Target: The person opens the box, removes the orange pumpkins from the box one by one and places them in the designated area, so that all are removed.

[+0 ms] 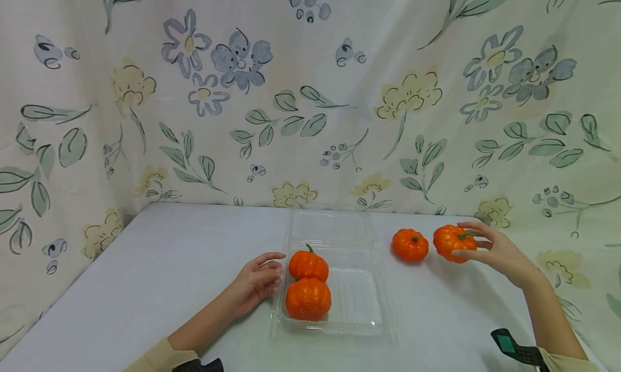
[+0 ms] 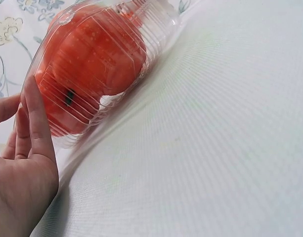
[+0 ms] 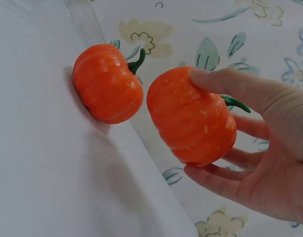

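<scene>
The right hand (image 1: 502,257) pinches a raised pumpkin (image 1: 448,243) between thumb and fingers, well right of the see-through box (image 1: 356,299) on the worktop (image 1: 204,242), with a loose pumpkin (image 1: 409,246) between. The left hand (image 1: 257,283), fingers relaxed, is nearer the box, seemingly touching its left wall.

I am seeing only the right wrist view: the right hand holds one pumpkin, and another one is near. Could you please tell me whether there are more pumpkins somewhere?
Observer: Yes, two more pumpkins, both inside the clear container, one behind the other along its left side.
Operator: Thank you. Is there something close to that side, from outside?
Observer: Yes, the left hand is there, at the container's left edge.
</scene>
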The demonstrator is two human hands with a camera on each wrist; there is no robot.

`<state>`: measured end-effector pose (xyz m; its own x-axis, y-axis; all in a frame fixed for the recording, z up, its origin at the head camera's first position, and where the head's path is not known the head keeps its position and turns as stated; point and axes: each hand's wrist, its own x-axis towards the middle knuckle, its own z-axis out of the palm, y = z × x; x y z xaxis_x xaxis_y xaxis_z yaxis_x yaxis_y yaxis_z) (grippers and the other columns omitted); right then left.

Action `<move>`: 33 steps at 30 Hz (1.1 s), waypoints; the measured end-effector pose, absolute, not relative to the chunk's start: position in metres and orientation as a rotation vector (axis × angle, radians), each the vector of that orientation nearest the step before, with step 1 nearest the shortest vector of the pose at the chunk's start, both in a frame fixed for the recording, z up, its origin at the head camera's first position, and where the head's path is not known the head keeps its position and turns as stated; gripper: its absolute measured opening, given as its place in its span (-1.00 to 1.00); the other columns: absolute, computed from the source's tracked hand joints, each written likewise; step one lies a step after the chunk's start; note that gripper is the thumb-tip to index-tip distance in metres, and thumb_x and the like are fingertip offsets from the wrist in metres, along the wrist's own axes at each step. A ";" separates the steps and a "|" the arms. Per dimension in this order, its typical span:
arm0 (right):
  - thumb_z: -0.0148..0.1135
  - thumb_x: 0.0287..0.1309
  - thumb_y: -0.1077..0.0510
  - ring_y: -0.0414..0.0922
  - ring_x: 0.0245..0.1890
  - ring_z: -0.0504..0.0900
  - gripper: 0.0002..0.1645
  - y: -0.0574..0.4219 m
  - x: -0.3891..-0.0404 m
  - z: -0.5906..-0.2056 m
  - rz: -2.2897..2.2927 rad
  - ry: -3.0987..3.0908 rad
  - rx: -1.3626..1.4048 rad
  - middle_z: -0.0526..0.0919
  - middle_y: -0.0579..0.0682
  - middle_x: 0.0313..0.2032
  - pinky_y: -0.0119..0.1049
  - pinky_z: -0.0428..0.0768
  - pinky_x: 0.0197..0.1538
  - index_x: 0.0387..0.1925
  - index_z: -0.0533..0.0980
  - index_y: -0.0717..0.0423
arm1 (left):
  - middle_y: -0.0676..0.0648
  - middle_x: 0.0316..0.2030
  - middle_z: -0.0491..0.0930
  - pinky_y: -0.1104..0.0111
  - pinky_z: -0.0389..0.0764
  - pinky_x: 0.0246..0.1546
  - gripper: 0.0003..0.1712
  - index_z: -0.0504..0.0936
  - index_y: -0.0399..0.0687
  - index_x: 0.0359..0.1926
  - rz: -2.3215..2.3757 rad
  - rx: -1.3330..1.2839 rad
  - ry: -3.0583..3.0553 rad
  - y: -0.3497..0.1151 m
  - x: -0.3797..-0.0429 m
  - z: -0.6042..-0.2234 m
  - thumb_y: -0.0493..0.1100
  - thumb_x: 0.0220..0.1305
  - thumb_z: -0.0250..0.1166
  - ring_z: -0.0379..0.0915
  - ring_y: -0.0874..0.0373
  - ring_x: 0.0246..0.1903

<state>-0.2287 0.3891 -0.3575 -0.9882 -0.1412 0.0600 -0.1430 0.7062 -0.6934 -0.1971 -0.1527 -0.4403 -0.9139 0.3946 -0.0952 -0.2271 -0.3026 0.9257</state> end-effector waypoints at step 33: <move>0.39 0.36 -0.04 0.59 0.25 0.38 -0.06 0.404 -0.239 -0.388 1.121 -2.975 0.129 0.21 0.58 0.42 0.38 0.61 0.15 0.50 0.19 0.37 | 0.07 -0.16 0.53 0.53 0.70 -0.16 -0.60 0.43 -0.12 0.33 2.253 0.211 1.574 -0.152 -0.195 -0.441 -0.26 0.55 0.15 0.53 0.28 -0.31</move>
<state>-0.2394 0.4036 -0.3877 -0.9959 -0.0897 -0.0089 -0.0615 0.7484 -0.6603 -0.1952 -0.1517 -0.4410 -0.9155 0.3913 -0.0939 -0.2227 -0.2985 0.9281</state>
